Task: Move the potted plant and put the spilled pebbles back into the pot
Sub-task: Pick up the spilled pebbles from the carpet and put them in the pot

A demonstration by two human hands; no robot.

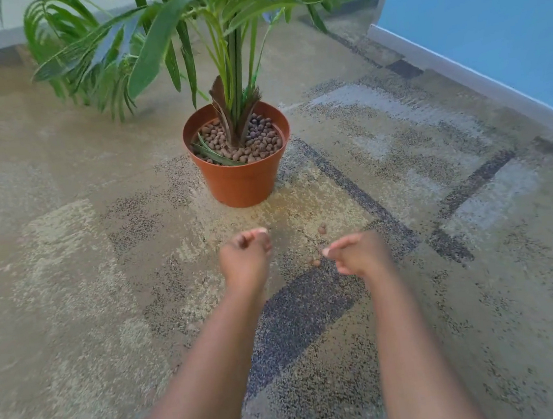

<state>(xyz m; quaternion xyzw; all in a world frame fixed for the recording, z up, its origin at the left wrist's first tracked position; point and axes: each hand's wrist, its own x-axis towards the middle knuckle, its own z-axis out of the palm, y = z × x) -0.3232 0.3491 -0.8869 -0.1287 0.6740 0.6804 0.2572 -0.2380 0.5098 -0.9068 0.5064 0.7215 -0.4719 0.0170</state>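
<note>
Terracotta-coloured pot (241, 175), upright on carpet (68, 267), pebble-filled. Few spilled pebbles (321, 228) remain between hands. Left hand (245, 257) loosely closed, right hand (359, 251) pinched; contents unclear.

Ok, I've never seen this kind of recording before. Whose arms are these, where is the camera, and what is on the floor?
There is no machine here. A person wears one wide-angle camera on the head, so the single picture looks forward and down along their own bare arms. The left hand is curled with its fingers bunched; it may hold pebbles, but motion blur hides that. The right hand reaches with fingers pinched toward a few loose brown pebbles on the patterned carpet. Beyond the hands stands an orange pot, upright, filled with the same pebbles around a green plant. A blue wall runs along the right.
</note>
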